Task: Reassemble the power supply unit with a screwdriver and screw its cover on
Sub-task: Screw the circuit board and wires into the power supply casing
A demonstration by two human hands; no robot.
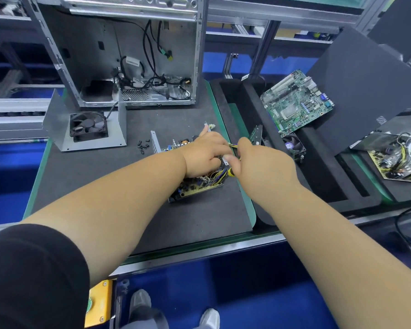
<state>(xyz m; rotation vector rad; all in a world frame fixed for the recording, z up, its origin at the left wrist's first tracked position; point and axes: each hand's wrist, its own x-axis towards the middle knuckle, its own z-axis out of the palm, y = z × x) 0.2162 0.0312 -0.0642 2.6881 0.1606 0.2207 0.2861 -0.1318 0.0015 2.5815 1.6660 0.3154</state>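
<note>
**Both hands on the open power supply**

The power supply unit [195, 184] lies open at the centre of the dark mat [128, 186], its circuit board and yellow wires showing. My left hand [203, 154] rests over it with fingers curled down onto the board; whether it pinches anything I cannot tell. My right hand [259, 160] comes in from 3 o'clock, clenched around the yellow-and-black screwdriver [230, 171], just beside the left. The cover [86, 129] with its fan stands at 10 o'clock, well apart. Loose black screws [143, 145] lie between cover and unit. The empty computer case [128, 55] stands at 11 o'clock, a motherboard [297, 103] at 2 o'clock.
</note>
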